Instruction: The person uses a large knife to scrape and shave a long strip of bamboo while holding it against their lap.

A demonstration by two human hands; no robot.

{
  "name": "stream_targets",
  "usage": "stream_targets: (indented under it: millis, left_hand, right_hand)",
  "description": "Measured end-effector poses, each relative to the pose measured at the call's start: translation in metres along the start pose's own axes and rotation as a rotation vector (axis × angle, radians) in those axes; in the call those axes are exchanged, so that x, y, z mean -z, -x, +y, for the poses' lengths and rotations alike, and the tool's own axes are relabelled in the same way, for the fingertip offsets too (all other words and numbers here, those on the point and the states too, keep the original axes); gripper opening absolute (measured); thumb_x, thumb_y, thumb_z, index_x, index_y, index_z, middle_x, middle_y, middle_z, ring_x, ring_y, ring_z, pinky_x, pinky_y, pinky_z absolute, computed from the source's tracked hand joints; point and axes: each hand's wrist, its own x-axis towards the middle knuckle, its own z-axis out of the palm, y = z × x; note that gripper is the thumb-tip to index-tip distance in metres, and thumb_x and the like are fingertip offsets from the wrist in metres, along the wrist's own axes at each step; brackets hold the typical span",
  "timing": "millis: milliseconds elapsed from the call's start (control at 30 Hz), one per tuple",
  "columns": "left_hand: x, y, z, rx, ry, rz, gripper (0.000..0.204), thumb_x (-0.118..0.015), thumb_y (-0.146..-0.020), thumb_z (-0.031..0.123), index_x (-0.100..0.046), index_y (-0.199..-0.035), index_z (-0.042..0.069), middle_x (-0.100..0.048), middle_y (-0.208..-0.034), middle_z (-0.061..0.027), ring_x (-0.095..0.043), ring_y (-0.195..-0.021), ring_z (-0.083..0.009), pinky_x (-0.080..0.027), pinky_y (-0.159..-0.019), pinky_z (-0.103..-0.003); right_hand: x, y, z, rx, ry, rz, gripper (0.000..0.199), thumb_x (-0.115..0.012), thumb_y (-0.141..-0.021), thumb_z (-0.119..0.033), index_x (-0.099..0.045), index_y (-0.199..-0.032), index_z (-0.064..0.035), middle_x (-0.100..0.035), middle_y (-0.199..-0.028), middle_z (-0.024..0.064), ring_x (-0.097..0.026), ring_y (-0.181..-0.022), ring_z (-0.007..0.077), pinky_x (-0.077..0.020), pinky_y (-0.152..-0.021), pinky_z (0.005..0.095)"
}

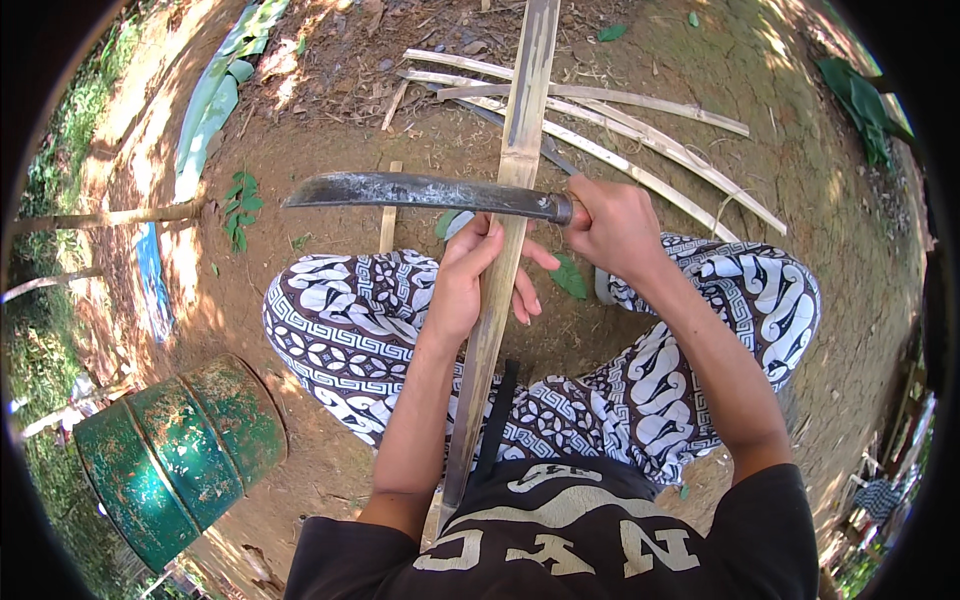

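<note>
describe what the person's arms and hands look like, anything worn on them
Both forearms are bare from the elbow down. The left hand and right hand carry no gloves, and no rings, watch or bracelets show. Short black sleeves of a T-shirt end above the elbows. The shirt bears large pale lettering on the chest.

Ground: bare brown dirt (330, 130) is carrying everything.
Lying on it: split bamboo strips (640, 135), dry leaf litter, a green metal drum (180, 455) lying sideways.
</note>
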Motion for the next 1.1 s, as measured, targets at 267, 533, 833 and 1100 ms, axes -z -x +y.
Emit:
stream_targets:
  millis: [267, 533, 833, 1100]
  left_hand:
    - [-0.006, 0.005, 0.001, 0.121, -0.064, 0.063, 0.044, -0.035, -0.108, 0.038, -0.045, -0.127, -0.001, -0.068, -0.084, -0.0183, -0.061, -0.046, -0.0169, -0.051, -0.040, -0.025]
    - [-0.011, 0.008, 0.000, 0.092, -0.167, 0.037, 0.037, -0.038, -0.109, 0.034, -0.049, -0.119, 0.000, -0.048, -0.065, -0.0025, -0.041, -0.037, -0.0084, -0.036, -0.034, -0.022]
    - [-0.016, 0.009, -0.003, 0.100, -0.184, 0.020, 0.037, -0.038, -0.109, 0.035, -0.047, -0.114, -0.001, -0.041, -0.065, 0.0002, -0.035, -0.037, -0.0058, -0.032, -0.034, -0.022]
    - [-0.012, 0.008, 0.000, 0.136, -0.110, 0.011, 0.033, -0.035, -0.110, 0.035, -0.043, -0.114, 0.003, -0.041, -0.065, 0.0005, -0.035, -0.038, -0.0063, -0.033, -0.035, -0.023]
  right_hand:
    - [0.005, -0.001, 0.008, -0.071, -0.005, -0.006, 0.014, -0.065, -0.074, -0.012, -0.055, -0.081, -0.0051, -0.063, -0.068, 0.0152, -0.063, -0.063, 0.0396, -0.0506, -0.057, 0.0497]
    - [0.004, 0.005, -0.005, 0.047, 0.076, -0.064, 0.016, -0.067, -0.073, -0.015, -0.054, -0.080, -0.0077, -0.064, -0.069, 0.0118, -0.065, -0.060, 0.0358, -0.0518, -0.054, 0.0470]
    - [-0.008, 0.006, 0.013, 0.141, 0.165, 0.040, 0.019, -0.069, -0.071, -0.015, -0.053, -0.080, -0.0077, -0.062, -0.067, 0.0104, -0.064, -0.056, 0.0322, -0.0509, -0.051, 0.0448]
    - [-0.004, -0.014, 0.045, 0.049, 0.177, 0.189, 0.011, -0.068, -0.075, -0.014, -0.059, -0.077, -0.0078, -0.062, -0.063, 0.0112, -0.065, -0.056, 0.0307, -0.0516, -0.050, 0.0418]
